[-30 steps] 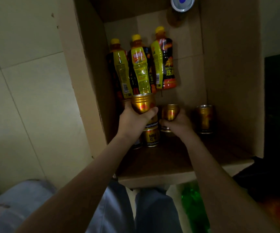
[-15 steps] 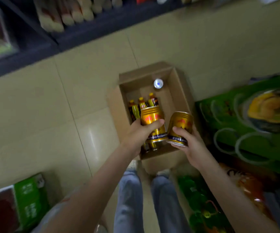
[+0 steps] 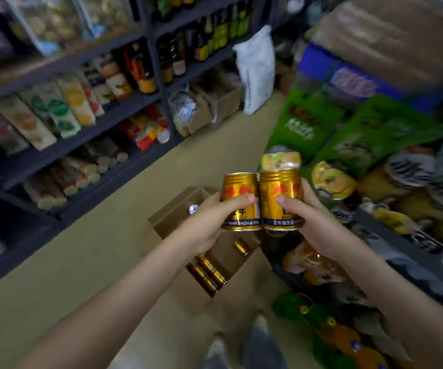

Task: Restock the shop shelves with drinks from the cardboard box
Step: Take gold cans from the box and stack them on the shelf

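My left hand (image 3: pixel 209 222) grips a gold drink can (image 3: pixel 239 193) and my right hand (image 3: pixel 312 222) grips a second gold can (image 3: pixel 279 193). Both cans are upright, side by side and touching, at chest height above the floor. Below them the open cardboard box (image 3: pixel 172 217) sits on the tiled floor, with a few gold cans (image 3: pixel 209 270) lying inside. My arms hide much of the box's inside. Dark shelves (image 3: pixel 124 110) with cartons and bottles run along the left.
Green snack packets (image 3: pixel 308 121) and bagged goods crowd a low display on the right. More cardboard boxes (image 3: pixel 215 102) and a white bag (image 3: pixel 257 67) stand at the far end of the aisle. My shoes (image 3: pixel 260 323) show at the bottom, on beige floor.
I have lifted both cans out of the box and straightened up. The view swung from the box's inside up to the aisle and shelves, and the cans came together.
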